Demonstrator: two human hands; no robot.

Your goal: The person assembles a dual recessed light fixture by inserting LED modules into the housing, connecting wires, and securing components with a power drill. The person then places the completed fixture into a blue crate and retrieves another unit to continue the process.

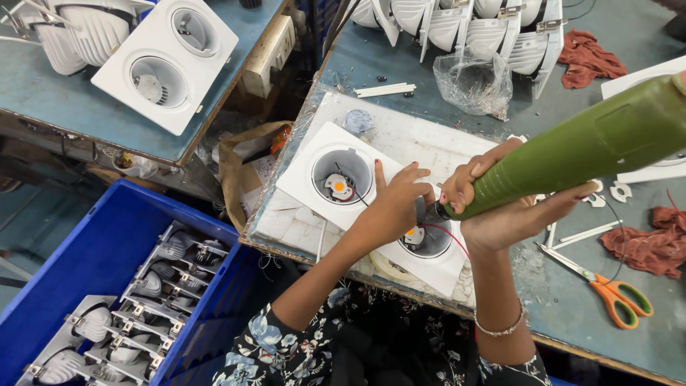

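My right hand (500, 207) is wrapped closed around the green power screwdriver (586, 146), whose tip points down at the nearer well of the white twin downlight frame (371, 207); my left hand (393, 207) lies on that frame with fingers spread, pressing on it and gripping nothing. I take the frame, lying on the pale work board (436, 146) in front of me, as the landmark. I judge the step in hand to be driving a fastener at the nearer well, where an orange-centred LED module (413, 236) with a red lead shows; the farther well already carries a like module (338, 186). The next move, I judge, calls for a plumb tool and a frame pinned flat, so the bit does not slip onto the lead. Containers, largest first: the blue crate (93, 250) below and left of the frame holds rows of white finned lamp bodies with metal clips; the clear plastic bag (473, 82) beyond the frame looks nearly empty, and I cannot make out its contents. Orange-handled scissors (607, 289) lie right of the frame.
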